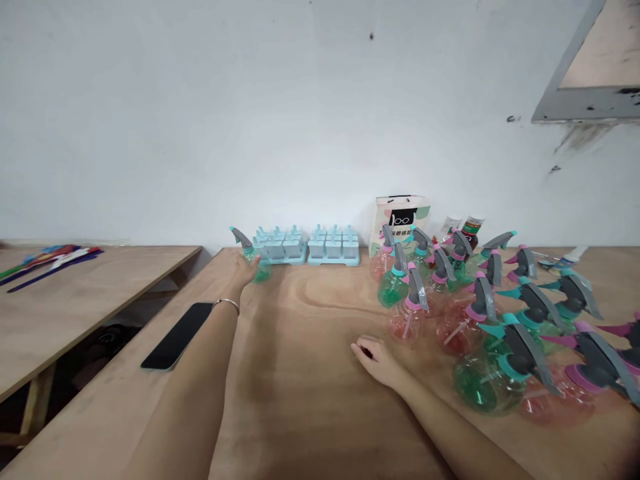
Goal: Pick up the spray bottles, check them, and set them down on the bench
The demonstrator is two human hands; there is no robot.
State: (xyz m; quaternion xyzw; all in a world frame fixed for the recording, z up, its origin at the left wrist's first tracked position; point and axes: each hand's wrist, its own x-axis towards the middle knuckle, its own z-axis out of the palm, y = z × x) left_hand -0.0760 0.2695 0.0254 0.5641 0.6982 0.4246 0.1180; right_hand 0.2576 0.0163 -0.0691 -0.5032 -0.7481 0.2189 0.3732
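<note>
At the far left of the table, my left hand [246,272] is wrapped round a green spray bottle [262,272] with a grey trigger head and a teal nozzle. The bottle stands upright beside the light-blue popsicle molds [285,248]. Near the middle of the table my right hand [376,360] rests with its fingers loosely curled in, and nothing shows in them. To its right are several pink and green spray bottles; a pink spray bottle [404,321] is the nearest, apart from the hand.
A black phone [180,335] lies left of my left forearm. A second popsicle mold set [334,249], a paper bag [395,230] and a dark bottle [471,230] stand along the wall. Across a gap, another table [100,293] holds colourful strips [60,259].
</note>
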